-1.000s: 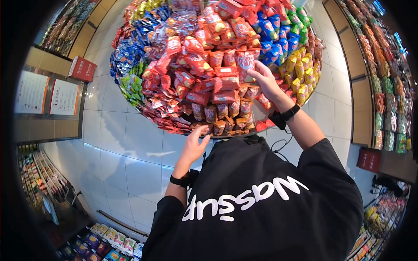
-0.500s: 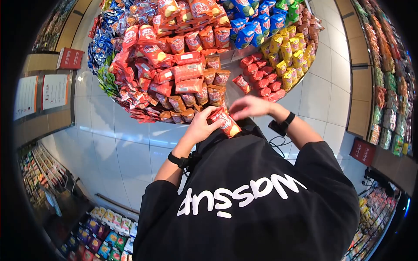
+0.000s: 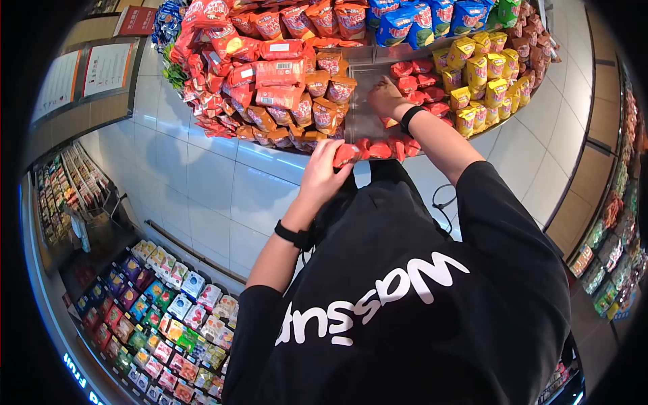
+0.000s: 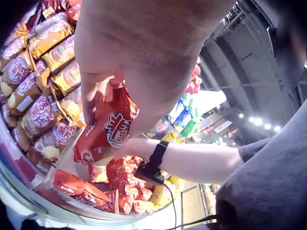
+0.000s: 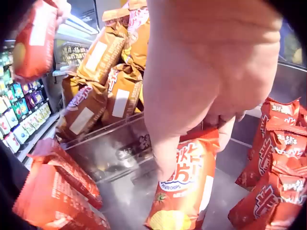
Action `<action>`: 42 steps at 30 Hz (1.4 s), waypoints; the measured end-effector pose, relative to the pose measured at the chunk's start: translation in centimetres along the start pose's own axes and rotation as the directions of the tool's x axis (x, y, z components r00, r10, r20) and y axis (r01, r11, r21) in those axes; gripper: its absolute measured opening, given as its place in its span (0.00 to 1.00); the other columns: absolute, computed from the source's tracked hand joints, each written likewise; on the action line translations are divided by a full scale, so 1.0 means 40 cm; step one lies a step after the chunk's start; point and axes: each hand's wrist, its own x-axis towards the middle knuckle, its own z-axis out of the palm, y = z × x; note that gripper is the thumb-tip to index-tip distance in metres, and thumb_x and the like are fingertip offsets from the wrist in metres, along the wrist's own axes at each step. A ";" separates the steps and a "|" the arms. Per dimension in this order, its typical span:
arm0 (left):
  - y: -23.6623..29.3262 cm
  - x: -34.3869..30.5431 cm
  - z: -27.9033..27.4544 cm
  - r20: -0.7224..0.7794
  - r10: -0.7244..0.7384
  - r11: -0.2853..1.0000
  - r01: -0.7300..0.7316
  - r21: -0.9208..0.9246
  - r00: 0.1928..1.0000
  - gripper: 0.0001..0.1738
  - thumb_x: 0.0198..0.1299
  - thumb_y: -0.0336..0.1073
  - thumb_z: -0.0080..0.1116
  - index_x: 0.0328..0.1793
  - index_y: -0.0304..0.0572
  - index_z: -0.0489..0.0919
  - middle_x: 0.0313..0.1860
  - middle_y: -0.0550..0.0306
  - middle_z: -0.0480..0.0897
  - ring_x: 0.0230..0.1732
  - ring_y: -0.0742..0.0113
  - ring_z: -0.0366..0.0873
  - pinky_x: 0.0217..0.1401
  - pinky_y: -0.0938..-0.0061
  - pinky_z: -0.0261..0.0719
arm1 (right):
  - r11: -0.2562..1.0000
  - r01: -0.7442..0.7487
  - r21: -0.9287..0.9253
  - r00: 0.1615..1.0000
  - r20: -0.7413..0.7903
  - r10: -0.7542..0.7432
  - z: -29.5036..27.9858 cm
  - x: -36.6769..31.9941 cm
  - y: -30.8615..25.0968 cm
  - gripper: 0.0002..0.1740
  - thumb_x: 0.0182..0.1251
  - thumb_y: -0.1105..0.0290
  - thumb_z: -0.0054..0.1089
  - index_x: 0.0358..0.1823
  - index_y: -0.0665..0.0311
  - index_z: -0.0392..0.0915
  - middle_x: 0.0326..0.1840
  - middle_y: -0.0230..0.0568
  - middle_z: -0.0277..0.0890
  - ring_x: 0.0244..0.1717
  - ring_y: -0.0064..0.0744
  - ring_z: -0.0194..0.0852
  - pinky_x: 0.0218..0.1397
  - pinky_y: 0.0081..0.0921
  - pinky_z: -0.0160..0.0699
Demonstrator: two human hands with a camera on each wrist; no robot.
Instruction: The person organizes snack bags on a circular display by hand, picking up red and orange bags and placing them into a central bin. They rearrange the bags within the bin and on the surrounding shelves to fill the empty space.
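Note:
My left hand (image 3: 322, 174) holds a small red chip bag (image 4: 109, 127) between thumb and fingers at the near rim of the round display. In the right wrist view that same bag (image 5: 36, 40) hangs at the upper left. Farther in, my right hand (image 3: 391, 101) reaches down into a clear-walled compartment (image 3: 364, 125). Its thumb and fingers pinch the top of another red potato chip bag (image 5: 184, 182), which stands tilted over the compartment floor. Several red bags (image 5: 276, 158) stand on one side of it, and more red bags (image 5: 62, 191) line the near edge.
A clear divider (image 5: 115, 148) separates the compartment from brown chip bags (image 3: 327, 111). Yellow bags (image 3: 496, 94) and blue bags (image 3: 432, 23) fill neighbouring sections, and larger red packs (image 3: 280, 72) are piled left. A cable (image 3: 442, 199) hangs beside the person. Shelves of packets (image 3: 169, 317) stand behind.
Both hands were near one red bag at the rim half a second ago. My right hand has moved forward into the compartment and grips a bag there. More red bags now line the near edge.

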 end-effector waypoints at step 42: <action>-0.184 0.158 0.400 0.287 -0.043 0.997 0.024 0.068 0.957 0.34 0.60 0.30 0.60 0.74 0.29 0.68 0.74 0.34 0.70 0.75 0.41 0.68 0.78 0.60 0.67 | 0.931 0.110 0.348 0.890 -0.452 0.064 0.111 -0.387 -0.040 0.19 0.59 0.70 0.61 0.54 0.60 0.81 0.48 0.40 0.81 0.54 0.43 0.80 0.64 0.37 0.72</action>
